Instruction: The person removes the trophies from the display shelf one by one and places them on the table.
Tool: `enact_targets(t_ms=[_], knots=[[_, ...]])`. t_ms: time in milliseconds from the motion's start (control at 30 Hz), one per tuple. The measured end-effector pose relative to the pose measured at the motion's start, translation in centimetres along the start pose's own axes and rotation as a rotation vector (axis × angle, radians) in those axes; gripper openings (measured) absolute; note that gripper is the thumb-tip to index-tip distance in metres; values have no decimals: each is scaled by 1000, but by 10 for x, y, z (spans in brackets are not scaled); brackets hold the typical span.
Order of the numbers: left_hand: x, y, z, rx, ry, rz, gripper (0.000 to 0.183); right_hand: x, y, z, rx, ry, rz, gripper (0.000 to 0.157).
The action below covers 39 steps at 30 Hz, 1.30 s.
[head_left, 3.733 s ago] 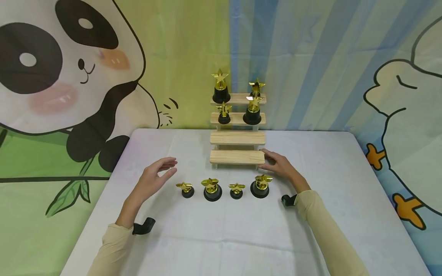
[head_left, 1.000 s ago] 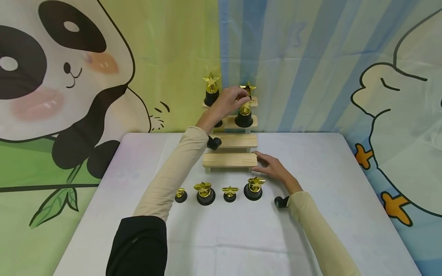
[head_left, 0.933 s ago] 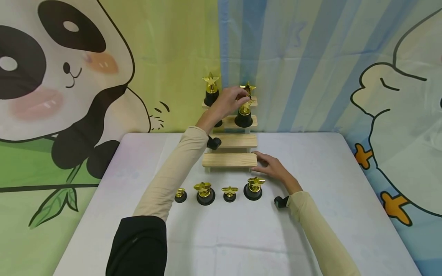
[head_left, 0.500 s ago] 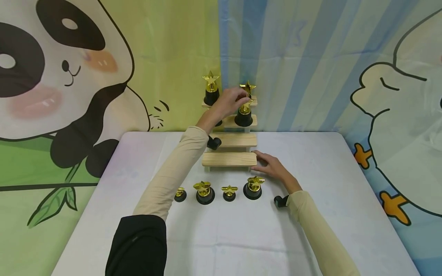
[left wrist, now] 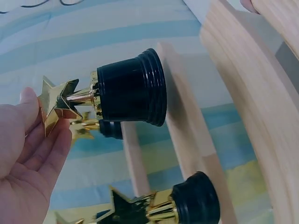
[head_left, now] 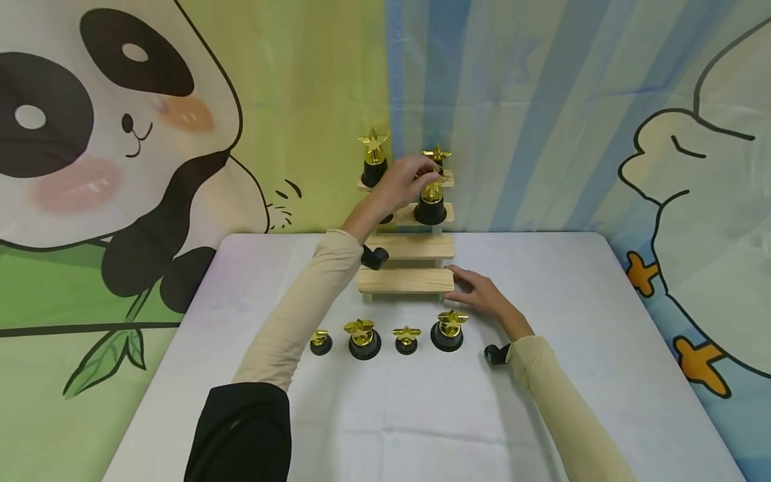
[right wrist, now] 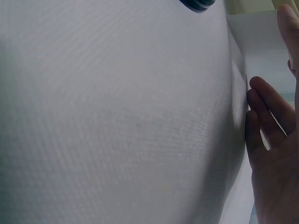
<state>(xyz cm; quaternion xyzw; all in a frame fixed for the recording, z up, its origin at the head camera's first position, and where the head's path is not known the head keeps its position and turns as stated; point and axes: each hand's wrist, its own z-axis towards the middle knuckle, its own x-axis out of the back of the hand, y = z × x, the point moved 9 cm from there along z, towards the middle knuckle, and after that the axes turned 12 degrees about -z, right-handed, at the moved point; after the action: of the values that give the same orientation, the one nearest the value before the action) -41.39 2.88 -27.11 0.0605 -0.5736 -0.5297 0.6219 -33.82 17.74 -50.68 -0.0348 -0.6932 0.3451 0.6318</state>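
- left arm, as I see it from here: a long beige sleeve, plain, with soft creases bunching at the cuff;
- over its upper part, a broad black covering with a neat, slightly curved edge and one small pale mark;
- a stubby black wrist camera, rounded at the end, jutting out by that cuff;
- right arm: a matching beige sleeve, wrinkled near the wrist;
- another small black camera sticking out there;
- left hand and right hand both bare

There were eight trophies: four on one table, four on one stand. The stand had four shelves. One left hand, one right hand, two sleeves and one panda were there.
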Motion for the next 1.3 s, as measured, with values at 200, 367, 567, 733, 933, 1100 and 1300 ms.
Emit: enact_targets(t_ms=[200, 367, 567, 733, 933, 1100, 1300], knots=[[5, 17, -12, -54, 22, -44, 26, 1, 4, 0, -6, 11, 1, 73], [6, 35, -26, -112, 39, -60, 23, 1, 4, 2, 7, 11, 9, 73], [11, 55, -50, -184, 89, -94, 25, 1, 2, 3, 3, 9, 15, 73], [11, 72, -73, -240, 104, -119, 23, 2, 1, 4, 26, 25, 14, 70], [4, 91, -100, -287, 125, -158, 24, 6, -1, 3, 36, 58, 11, 58], [-12, 101, -122, -334, 125, -205, 23, 6, 3, 2, 11, 58, 11, 46], [-35, 103, -143, -334, 87, -216, 24, 6, 8, 3, -17, 26, -28, 53]])
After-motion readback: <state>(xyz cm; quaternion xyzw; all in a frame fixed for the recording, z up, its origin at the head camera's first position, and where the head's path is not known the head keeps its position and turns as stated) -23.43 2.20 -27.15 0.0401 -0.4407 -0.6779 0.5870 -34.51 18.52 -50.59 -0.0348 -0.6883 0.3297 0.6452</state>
